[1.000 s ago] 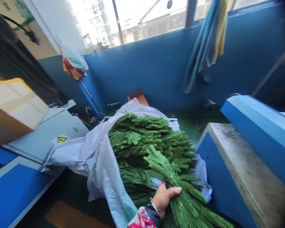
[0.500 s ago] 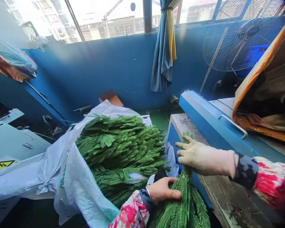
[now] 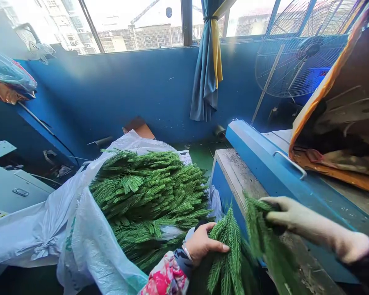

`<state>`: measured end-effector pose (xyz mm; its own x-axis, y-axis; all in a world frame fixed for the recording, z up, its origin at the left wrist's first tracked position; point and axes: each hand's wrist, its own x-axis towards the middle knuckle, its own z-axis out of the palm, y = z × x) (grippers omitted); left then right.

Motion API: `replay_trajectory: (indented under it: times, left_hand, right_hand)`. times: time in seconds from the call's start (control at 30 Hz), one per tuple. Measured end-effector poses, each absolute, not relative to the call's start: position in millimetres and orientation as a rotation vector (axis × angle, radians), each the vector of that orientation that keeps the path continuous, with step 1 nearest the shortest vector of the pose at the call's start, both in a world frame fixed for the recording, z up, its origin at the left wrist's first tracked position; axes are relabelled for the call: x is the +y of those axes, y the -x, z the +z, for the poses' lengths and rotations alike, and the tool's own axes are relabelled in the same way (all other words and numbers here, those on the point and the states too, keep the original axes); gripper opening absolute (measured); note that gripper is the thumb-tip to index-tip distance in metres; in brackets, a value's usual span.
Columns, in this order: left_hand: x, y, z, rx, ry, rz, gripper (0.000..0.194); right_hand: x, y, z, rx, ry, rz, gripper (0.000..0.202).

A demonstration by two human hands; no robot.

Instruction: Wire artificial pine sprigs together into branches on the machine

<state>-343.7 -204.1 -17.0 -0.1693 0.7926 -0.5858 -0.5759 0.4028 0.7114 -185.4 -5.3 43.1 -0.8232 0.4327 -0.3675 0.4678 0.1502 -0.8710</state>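
My left hand (image 3: 201, 244), bare, is closed with its thumb over a bunch of artificial pine branches (image 3: 230, 246) at the lower middle. To the right, my right hand (image 3: 290, 214) wears a pale glove and grips another green pine branch (image 3: 256, 229), which hangs down from the fingers. That branch is smeared by motion at its lower end. Left of both hands lies a heap of pine branches (image 3: 153, 190) inside an open white woven sack (image 3: 90, 241). The lower end of the bunch under my left hand is cut off by the frame.
A blue machine cover with a metal handle (image 3: 290, 164) runs along the right, beside a worn ledge (image 3: 233, 164). An orange-edged container (image 3: 313, 110) rises at far right. Behind are a large fan (image 3: 307, 47), a tied curtain (image 3: 206, 73) and a blue wall (image 3: 126, 90).
My right hand has moved right and down, drawing a pine branch away from the bunch. My left hand keeps its grip. The view has shifted slightly to the right.
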Motion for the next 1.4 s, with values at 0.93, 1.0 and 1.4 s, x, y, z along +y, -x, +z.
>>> replay_trajectory:
  times: [0.93,1.0,1.4]
  left_hand:
    - [-183,320,7,1.333,-0.109,1.447,0.033]
    - [-175,326,13,1.446,-0.201,1.446,0.031]
    - [-135,290,16,1.482,-0.365,1.205,0.029]
  right_hand:
    - [-91,132,23,1.211,-1.296,-2.962,0.069]
    - [-91,128,22,1.198,-1.247,-2.940,0.073]
    - [-91,103,-5,1.918,-1.138,-2.518,0.076]
